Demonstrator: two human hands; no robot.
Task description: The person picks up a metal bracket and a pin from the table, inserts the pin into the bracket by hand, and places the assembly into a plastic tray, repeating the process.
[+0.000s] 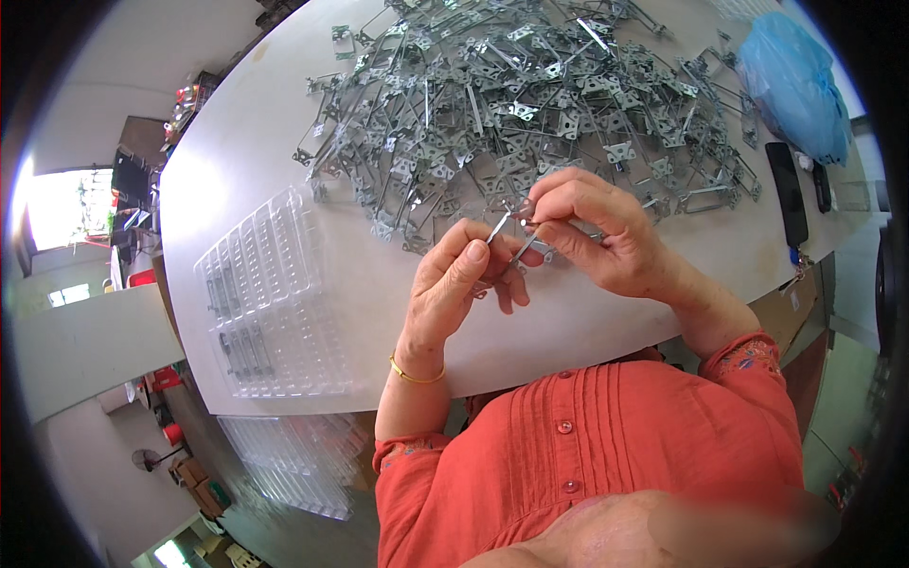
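Observation:
A thin silver metal bracket (498, 228) with long narrow arms is held between my two hands in front of the pile. My left hand (453, 275) pinches one arm of it between thumb and fingers. At its far end, the fingers of my right hand (606, 232) close on the bracket's small plate, partly hiding it. Just beyond my hands lies a large tangled heap of similar metal brackets (521, 112). To the left, a transparent plastic tray (327, 355) has rows of slots, and several brackets lie in its left part.
A blue plastic bag (791, 80) sits at the far right of the white table (227, 151). Near it lie a black phone (786, 194) and a small dark object (822, 187). More transparent trays (294, 464) are stacked below the table's left front edge.

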